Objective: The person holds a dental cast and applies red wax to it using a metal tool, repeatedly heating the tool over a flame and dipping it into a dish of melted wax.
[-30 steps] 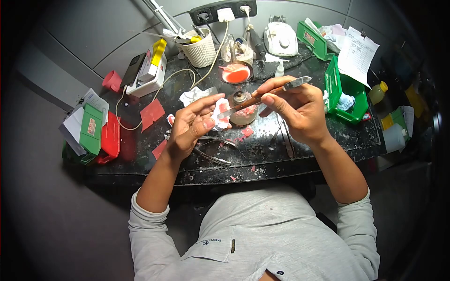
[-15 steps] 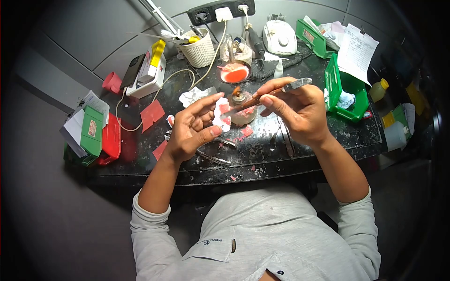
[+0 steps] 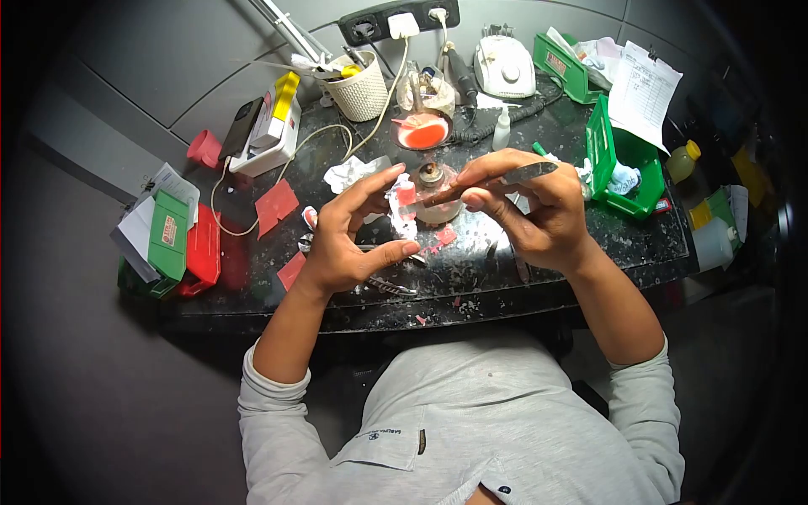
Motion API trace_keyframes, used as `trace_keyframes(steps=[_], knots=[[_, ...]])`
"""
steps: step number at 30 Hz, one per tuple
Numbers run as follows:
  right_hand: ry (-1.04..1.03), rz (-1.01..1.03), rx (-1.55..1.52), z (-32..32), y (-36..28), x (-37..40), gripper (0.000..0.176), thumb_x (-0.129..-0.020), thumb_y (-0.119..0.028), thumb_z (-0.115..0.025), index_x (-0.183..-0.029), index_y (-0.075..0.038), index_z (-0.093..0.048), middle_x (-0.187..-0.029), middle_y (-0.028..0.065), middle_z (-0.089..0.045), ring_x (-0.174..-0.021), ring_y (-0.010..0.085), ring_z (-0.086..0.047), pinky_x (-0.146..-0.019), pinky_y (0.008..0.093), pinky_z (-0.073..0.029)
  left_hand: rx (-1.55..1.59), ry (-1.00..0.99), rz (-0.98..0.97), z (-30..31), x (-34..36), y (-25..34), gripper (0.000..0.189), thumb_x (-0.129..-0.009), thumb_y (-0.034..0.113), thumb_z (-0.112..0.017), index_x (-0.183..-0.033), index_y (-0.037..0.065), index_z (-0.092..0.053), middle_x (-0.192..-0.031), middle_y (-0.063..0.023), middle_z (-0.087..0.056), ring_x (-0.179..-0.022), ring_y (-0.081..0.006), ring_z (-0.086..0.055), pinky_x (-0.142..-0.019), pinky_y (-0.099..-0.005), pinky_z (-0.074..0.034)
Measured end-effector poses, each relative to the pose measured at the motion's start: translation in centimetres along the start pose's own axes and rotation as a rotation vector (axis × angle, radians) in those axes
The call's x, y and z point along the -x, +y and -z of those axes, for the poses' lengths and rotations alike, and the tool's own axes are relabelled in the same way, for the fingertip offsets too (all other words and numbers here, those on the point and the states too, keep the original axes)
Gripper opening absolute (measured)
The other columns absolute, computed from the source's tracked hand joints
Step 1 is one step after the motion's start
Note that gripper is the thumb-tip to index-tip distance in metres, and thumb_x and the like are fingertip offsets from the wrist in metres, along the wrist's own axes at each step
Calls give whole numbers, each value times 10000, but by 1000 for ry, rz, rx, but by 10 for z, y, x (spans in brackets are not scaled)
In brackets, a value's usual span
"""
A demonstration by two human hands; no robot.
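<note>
The burner stands on the bench. Left of it, the left hand pinches the cast between curved fingers and thumb. Right of it, the right hand grips the knife between bent fingers and thumb, blade toward the cast. Behind it sits the pan.

black table strewn with pink scraps between the left hand and right hand, glass burner just beyond them, crumpled tissue beyond the left hand, pink sheet to its left, white bottle beyond the right hand, green bin to its right
</note>
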State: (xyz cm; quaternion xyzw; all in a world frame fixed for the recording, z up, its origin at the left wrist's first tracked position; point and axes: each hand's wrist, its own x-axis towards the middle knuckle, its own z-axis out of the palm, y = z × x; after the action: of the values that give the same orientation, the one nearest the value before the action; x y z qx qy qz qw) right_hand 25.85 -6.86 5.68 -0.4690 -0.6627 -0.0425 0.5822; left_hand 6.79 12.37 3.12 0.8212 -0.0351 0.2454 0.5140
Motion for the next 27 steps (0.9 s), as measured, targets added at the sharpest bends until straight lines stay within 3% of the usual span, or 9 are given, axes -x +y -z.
trace_keyframes(steps=[14, 19, 22, 23, 24, 27], knots=[[56, 14, 16, -3, 1, 2, 161, -874, 22, -758, -1031, 10, -727, -986, 118, -765, -817, 168, -755, -661, 264, -601, -23, 21, 11, -2, 0, 0, 855, -733, 139, -930, -1460, -25, -510, -1345, -149, -609, -1189, -196, -625, -1031, -338, -498], [14, -16, 25, 6, 0, -1, 87, -886, 13, -748, -971, 27, -740, -935, 112, -769, -807, 157, -755, -674, 257, -604, -43, 42, 29, -1, 1, -2, 867, -730, 185, -939, -1458, -22, -517, -1330, -136, -613, -1129, -170, -626, -985, -319, -504], [264, -225, -136, 6, -2, -1, 70, -938, 0, -714, -973, 60, -721, -929, 100, -754, -812, 127, -730, -699, 248, -612, -89, 73, 18, 1, 2, -2, 882, -722, 215, -947, -1458, -20, -522, -1314, -118, -617, -1072, -147, -611, -952, -302, -499], [331, -260, -146, 7, -1, -1, 81, -949, -2, -707, -995, 64, -713, -934, 95, -746, -819, 124, -726, -703, 248, -614, -93, 59, 29, 2, 2, -1, 873, -736, 178, -932, -1466, -34, -503, -1388, -124, -591, -1130, -142, -596, -983, -302, -483], [327, -284, -119, 10, 1, 0, 110, -962, -12, -698, -1036, 69, -698, -943, 85, -736, -832, 123, -723, -712, 254, -621, -98, 45, 40, 2, 2, 0, 865, -749, 141, -917, -1475, -48, -485, -1461, -130, -565, -1187, -137, -581, -1014, -301, -467], [318, -278, -74, 12, 6, 1, 118, -959, -12, -702, -1045, 69, -697, -943, 86, -740, -830, 121, -722, -714, 254, -622, -102, 41, 43, 2, 2, -1, 879, -741, 149, -925, -1476, -47, -484, -1460, -128, -566, -1188, -135, -581, -1016, -303, -467]])
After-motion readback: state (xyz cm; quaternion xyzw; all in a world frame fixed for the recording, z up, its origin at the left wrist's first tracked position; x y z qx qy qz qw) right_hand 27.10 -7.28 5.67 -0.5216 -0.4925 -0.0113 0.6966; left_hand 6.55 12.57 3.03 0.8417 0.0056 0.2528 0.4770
